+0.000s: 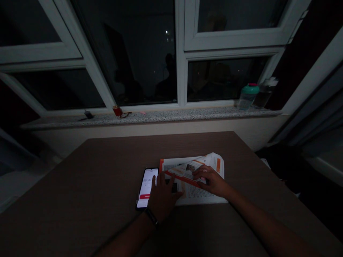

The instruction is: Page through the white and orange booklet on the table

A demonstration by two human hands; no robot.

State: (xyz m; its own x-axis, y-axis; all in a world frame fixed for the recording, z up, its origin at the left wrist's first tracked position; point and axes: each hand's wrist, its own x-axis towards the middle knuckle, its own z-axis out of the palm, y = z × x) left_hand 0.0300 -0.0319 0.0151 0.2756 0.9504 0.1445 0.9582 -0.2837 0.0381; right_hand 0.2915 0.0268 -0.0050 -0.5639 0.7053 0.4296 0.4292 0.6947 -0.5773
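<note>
A newspaper (206, 197) with orange-red edges, text and small pictures lies on the table, its upper sheet folded over diagonally and raised at the far right. My right hand (213, 182) has its fingers closed on the folded sheet. With fingers spread, my left hand (163, 200) rests on the paper's left side, fingertips by the fold's left end. Just left of that hand, partly covered by it, is a lit smartphone (142, 202) showing 10:00 and a red button. A dark band (152, 216) circles my left wrist.
The brown table (93, 200) reaches toward a stone windowsill (171, 116). On the sill stand a teal-lidded bottle (248, 96), a clear bottle (265, 92), a small red container (117, 110) and a small dark item (88, 114). Dark windows rise behind; the room is dim.
</note>
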